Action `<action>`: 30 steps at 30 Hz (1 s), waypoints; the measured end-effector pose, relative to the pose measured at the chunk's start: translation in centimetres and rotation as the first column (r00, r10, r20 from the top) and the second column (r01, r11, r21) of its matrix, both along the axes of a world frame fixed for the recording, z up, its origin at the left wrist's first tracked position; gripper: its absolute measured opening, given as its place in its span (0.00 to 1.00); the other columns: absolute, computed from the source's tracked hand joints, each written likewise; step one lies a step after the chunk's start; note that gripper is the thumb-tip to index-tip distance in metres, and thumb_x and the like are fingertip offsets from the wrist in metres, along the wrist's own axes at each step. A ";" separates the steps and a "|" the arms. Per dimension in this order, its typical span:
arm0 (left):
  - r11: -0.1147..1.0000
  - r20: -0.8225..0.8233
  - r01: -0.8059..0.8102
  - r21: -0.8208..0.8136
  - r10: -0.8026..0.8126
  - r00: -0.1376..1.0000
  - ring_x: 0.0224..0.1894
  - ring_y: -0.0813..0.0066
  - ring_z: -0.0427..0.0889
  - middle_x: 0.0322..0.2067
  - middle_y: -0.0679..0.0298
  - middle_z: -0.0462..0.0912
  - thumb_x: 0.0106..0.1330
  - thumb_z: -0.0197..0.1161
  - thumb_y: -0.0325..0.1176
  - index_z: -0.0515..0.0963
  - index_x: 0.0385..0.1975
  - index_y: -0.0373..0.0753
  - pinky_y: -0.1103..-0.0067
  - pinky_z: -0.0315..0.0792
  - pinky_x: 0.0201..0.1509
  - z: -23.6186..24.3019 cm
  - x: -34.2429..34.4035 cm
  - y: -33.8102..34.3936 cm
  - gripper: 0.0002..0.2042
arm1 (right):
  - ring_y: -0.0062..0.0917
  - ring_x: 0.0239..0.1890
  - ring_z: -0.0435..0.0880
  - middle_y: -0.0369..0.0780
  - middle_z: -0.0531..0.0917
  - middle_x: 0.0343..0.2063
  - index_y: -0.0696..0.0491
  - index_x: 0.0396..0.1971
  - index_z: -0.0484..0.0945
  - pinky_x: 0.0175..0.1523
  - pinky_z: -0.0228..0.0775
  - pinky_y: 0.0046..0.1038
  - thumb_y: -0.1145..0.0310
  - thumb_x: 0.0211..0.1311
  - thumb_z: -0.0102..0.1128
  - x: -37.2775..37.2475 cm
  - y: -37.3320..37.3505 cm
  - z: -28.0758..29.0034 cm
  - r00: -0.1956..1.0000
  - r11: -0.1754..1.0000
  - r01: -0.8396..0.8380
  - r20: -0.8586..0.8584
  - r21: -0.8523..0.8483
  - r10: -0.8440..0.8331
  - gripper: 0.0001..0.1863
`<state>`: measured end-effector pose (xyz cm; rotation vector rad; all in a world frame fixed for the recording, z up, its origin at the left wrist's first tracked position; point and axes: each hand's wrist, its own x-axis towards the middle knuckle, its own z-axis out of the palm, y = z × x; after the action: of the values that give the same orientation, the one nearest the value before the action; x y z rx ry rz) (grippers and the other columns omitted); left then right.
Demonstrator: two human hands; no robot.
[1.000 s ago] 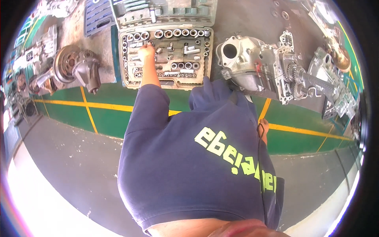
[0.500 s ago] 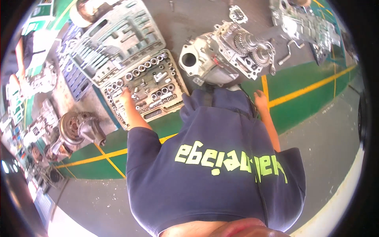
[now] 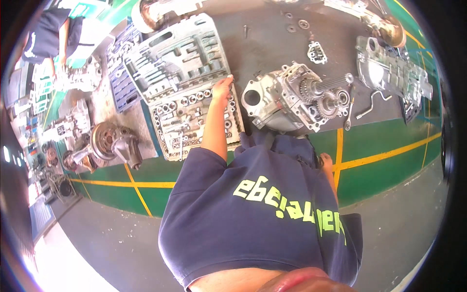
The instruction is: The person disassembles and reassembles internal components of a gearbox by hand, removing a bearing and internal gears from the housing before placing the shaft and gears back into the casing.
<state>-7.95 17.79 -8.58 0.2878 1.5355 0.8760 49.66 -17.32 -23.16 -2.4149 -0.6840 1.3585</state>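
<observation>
An open socket set case point(image 3: 237, 134) lies on the table in front of me, slightly left, its lid point(image 3: 163, 51) laid back on the far side. Sockets point(image 3: 184, 101) and small drive parts sit in the near half. My left hand point(image 3: 222, 90) is over the right part of this half, close to the hinge. Its fingers are bunched together; what they hold, if anything, is hidden. My right hand point(image 3: 326, 159) hangs low by the table's front edge, partly behind my dark sweatshirt, its fingers unclear. Right of the case stands an opened gearbox point(image 3: 272, 97) with exposed gears point(image 3: 327, 100).
A combination wrench point(image 3: 349, 115) and a bent rod handle point(image 3: 373, 104) lie right of the gearbox. Another metal housing point(image 3: 389, 73) stands farther right. Left are a blue tool tray point(image 3: 125, 85) and a differential-like part point(image 3: 114, 143). A co-worker point(image 3: 51, 36) stands at far left.
My left hand has moved from the case's left part to its right side near the hinge. My right hand has dropped lower beside me. The whole view has shifted.
</observation>
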 end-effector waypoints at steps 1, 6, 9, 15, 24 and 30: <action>0.999 0.010 0.027 0.022 -0.027 1.000 0.15 0.87 0.58 0.26 0.72 0.74 0.65 0.70 0.44 0.80 0.38 0.40 0.84 0.49 0.16 -0.1 1.0 1.1 0.14 | 0.40 0.55 0.82 0.51 0.84 0.50 0.63 0.52 0.79 0.61 0.69 0.33 0.59 0.64 0.59 -0.5 -0.5 -0.4 1.000 1.000 0.013 0.022 -0.013 -0.013 0.24; 0.993 0.071 0.111 -0.045 -0.107 0.992 0.17 0.83 0.59 0.25 0.72 0.74 0.64 0.70 0.44 0.81 0.35 0.39 0.79 0.55 0.19 -3.1 3.7 6.8 0.14 | 0.19 0.26 0.78 0.37 0.82 0.30 0.65 0.53 0.75 0.31 0.69 0.22 0.64 0.66 0.62 -1.5 -2.0 0.0 0.994 0.986 0.105 -0.003 0.132 -0.105 0.23; 0.987 -0.023 0.110 -0.116 -0.113 0.993 0.18 0.80 0.59 0.25 0.70 0.74 0.65 0.69 0.42 0.80 0.34 0.39 0.77 0.55 0.19 -5.4 4.7 9.4 0.12 | 0.27 0.35 0.84 0.44 0.86 0.42 0.60 0.53 0.79 0.42 0.76 0.28 0.61 0.65 0.61 -4.5 -0.4 4.4 0.974 0.974 0.227 -0.017 -0.020 -0.227 0.22; 0.959 -0.048 0.053 -0.278 -0.069 0.996 0.16 0.79 0.56 0.22 0.69 0.70 0.69 0.64 0.39 0.76 0.29 0.41 0.78 0.54 0.18 -8.3 5.3 12.1 0.10 | 0.23 0.31 0.81 0.41 0.85 0.41 0.60 0.54 0.79 0.36 0.74 0.25 0.62 0.65 0.60 -5.6 -1.6 6.5 0.947 0.946 0.323 -0.008 0.023 -0.323 0.22; 0.956 -0.116 0.095 -0.276 -0.131 0.985 0.16 0.78 0.57 0.18 0.69 0.66 0.71 0.60 0.43 0.75 0.27 0.43 0.77 0.55 0.18 -10.9 4.7 14.0 0.13 | 0.25 0.39 0.83 0.43 0.85 0.44 0.60 0.55 0.78 0.45 0.75 0.26 0.61 0.66 0.60 -6.7 0.8 8.5 0.975 0.977 0.201 0.109 -0.069 -0.193 0.23; 0.998 -0.531 0.013 -0.069 -0.048 0.846 0.23 0.68 0.76 0.32 0.60 0.84 0.67 0.65 0.42 0.77 0.52 0.32 0.72 0.69 0.23 -11.9 3.7 13.4 0.21 | 0.32 0.47 0.84 0.46 0.85 0.48 0.60 0.55 0.78 0.53 0.74 0.30 0.60 0.66 0.59 -5.4 4.4 8.6 0.981 0.983 0.178 0.083 -0.038 -0.174 0.23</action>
<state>-4.24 31.21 -20.45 0.5434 2.0644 0.7528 44.26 -12.93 -14.58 -2.5088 -0.4492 1.2268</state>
